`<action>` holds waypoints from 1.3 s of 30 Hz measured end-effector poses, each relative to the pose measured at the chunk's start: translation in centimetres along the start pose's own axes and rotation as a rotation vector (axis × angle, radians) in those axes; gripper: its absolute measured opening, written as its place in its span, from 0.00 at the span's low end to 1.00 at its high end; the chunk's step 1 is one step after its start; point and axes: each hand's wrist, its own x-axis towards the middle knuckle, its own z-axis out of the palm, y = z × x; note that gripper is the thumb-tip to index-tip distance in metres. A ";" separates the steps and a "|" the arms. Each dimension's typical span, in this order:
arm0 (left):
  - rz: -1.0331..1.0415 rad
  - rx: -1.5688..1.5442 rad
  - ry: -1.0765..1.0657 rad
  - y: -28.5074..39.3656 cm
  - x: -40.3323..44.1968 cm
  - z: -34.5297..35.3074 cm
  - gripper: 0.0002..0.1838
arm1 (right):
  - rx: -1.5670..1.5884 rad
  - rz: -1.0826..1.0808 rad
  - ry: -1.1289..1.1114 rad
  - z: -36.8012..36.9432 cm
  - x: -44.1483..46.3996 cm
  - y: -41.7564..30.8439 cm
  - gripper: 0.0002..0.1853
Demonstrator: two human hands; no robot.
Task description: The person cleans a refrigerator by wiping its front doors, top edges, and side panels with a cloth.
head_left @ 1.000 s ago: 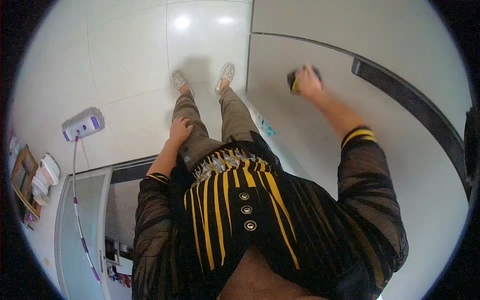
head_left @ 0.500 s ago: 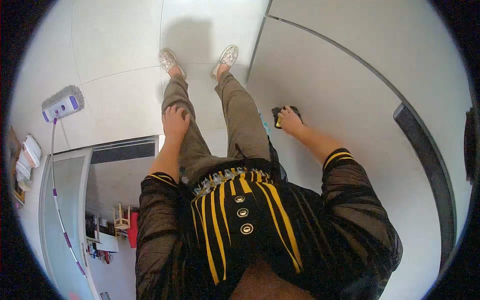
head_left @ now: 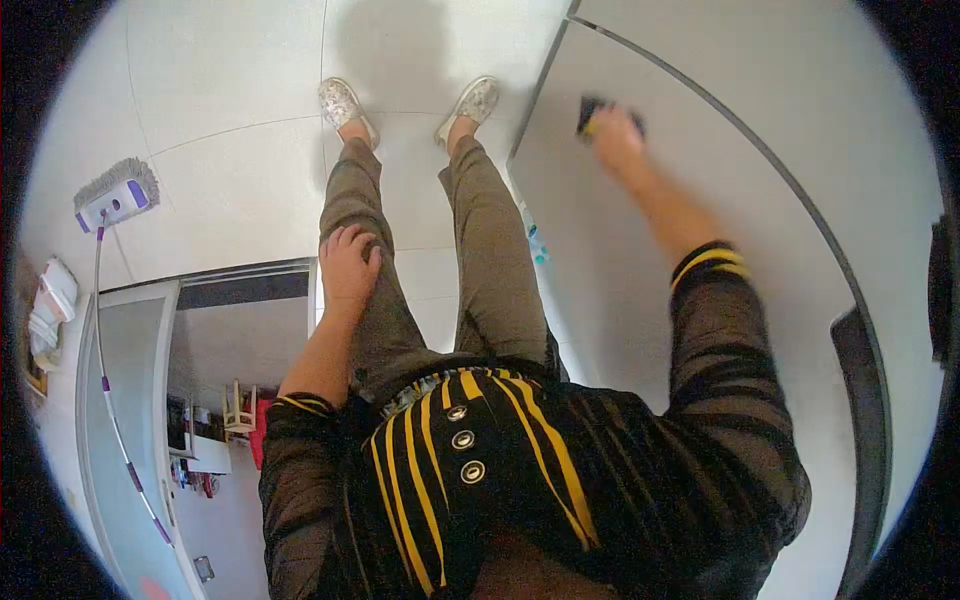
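Showing around the fingers of the right hand (head_left: 618, 140), a black-and-yellow wad (head_left: 590, 114) is held against, or very close to, the pale grey panel (head_left: 610, 260); whether it is touched to the surface all along cannot be told. It is placed near the panel's upper left corner as viewed, well apart from the dark handle strip (head_left: 868, 400). Its long axis is laid crosswise to the fingers, slanted from upper left to lower right of the view, with one end pointed toward the floor (head_left: 230, 60) and the other toward the handle side.

A dull, dark, uneven outline is presented, soft-looking like bunched cloth, with a small yellow patch shown beside the fingertips. Its middle is covered by the hand, and its finer texture is blurred. The right grip is narrow, closed around the wad. The left hand (head_left: 348, 262) is rested palm down on the brown trouser leg (head_left: 355, 190), with its fingers slightly spread and its grip relaxed.
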 end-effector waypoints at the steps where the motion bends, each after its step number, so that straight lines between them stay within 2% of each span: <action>1: -0.008 -0.001 0.002 0.0 0.0 0.1 0.12 | 0.259 0.002 -0.148 -0.2 -1.2 -3.7 0.14; 2: 0.001 -0.019 0.003 0.0 0.1 0.2 0.11 | 0.163 -0.127 -0.172 0.7 -2.9 -7.6 0.13; 3: 0.010 -0.035 0.005 -0.1 0.4 0.4 0.11 | 0.243 -0.170 -0.118 7.1 -4.7 -13.0 0.13; 5: 0.000 -0.038 -0.002 0.1 0.7 0.6 0.11 | 0.403 -0.505 -0.176 1.8 -8.0 -13.0 0.13; 6: 0.000 -0.041 -0.014 0.1 0.8 0.7 0.11 | 0.406 -0.510 -0.174 0.9 -6.9 -11.7 0.13; 8: 0.002 -0.031 -0.018 0.4 1.1 0.3 0.11 | 0.328 -0.334 -0.452 1.1 -3.0 -9.1 0.12; 9: 0.004 -0.023 -0.017 0.6 1.1 0.2 0.10 | 0.283 -0.113 -0.219 3.7 -0.2 -7.4 0.12; 10: 0.001 -0.019 -0.016 0.6 1.2 0.3 0.10 | 0.161 -0.100 -0.164 0.3 2.2 -2.5 0.11; 11: 0.001 -0.029 -0.019 0.5 1.3 0.4 0.10 | 0.155 -0.037 -0.307 -4.2 5.0 2.4 0.11; 12: 0.003 -0.036 -0.027 0.4 1.3 0.3 0.10 | 0.051 0.062 -0.169 -2.2 7.6 5.6 0.10; 13: 0.005 -0.024 -0.036 0.3 1.1 0.2 0.10 | 0.132 0.149 -0.108 -0.9 9.6 8.8 0.11; 15: 0.040 -0.052 -0.015 0.0 1.5 -0.2 0.10 | 0.135 0.164 0.134 -1.2 10.9 11.7 0.13; 16: 0.049 -0.046 -0.014 -0.1 1.9 -0.1 0.10 | 0.139 0.174 0.134 -0.2 10.9 11.0 0.13; 18: 0.047 -0.043 -0.011 -0.2 1.7 0.0 0.10 | -0.069 0.129 0.274 2.8 9.5 6.7 0.14; 20: 0.042 -0.048 -0.028 0.3 1.9 -0.7 0.10 | 0.218 0.078 -0.148 1.9 7.8 0.5 0.15; 21: 0.036 -0.053 -0.037 0.4 2.3 -0.9 0.10 | 0.148 -0.121 -0.218 2.0 6.4 -2.4 0.14; 22: 0.036 -0.050 -0.024 0.3 2.7 -1.0 0.10 | 0.195 -0.209 -0.289 3.8 5.1 -6.0 0.13; 23: 0.037 -0.046 -0.023 0.3 2.8 -1.1 0.10 | 0.251 -0.159 -0.122 4.9 2.5 -9.0 0.13; 25: 0.038 -0.041 -0.035 0.3 2.7 -1.5 0.10 | 0.411 -0.407 -0.268 4.1 0.6 -10.5 0.14; 26: 0.042 -0.046 -0.030 0.6 2.8 -1.6 0.10 | 0.412 -0.407 -0.266 4.2 1.3 -9.8 0.14; 28: 0.047 -0.051 -0.036 0.8 3.1 -2.0 0.10 | 0.319 -0.236 -0.315 4.4 4.4 -7.2 0.13; 29: 0.051 -0.059 -0.040 0.9 3.2 -2.3 0.10 | 0.378 -0.163 -0.324 4.6 7.1 -4.4 0.14; 30: 0.054 -0.065 -0.037 1.0 3.6 -2.5 0.10 | 0.269 -0.059 -0.216 2.0 9.4 -0.6 0.15; 31: 0.052 -0.060 -0.038 1.1 3.8 -2.8 0.10 | 0.204 0.080 -0.171 4.9 12.6 1.9 0.16; 32: 0.056 -0.060 -0.046 1.1 3.9 -3.1 0.10 | 0.140 0.068 -0.187 1.9 14.4 5.6 0.15; 33: 0.060 -0.061 -0.060 1.2 3.9 -3.4 0.10 | 0.087 0.113 -0.189 2.7 16.5 8.4 0.15; 34: 0.058 -0.054 -0.077 1.2 3.9 -3.6 0.10 | 0.050 0.128 -0.084 2.0 17.4 10.5 0.14; 35: 0.055 -0.054 -0.067 1.2 4.1 -3.7 0.10 | 0.011 0.144 0.021 1.7 17.9 11.6 0.12; 39: 0.048 -0.070 -0.084 1.1 4.9 -4.5 0.11 | -0.109 0.127 0.029 3.6 18.9 7.7 0.15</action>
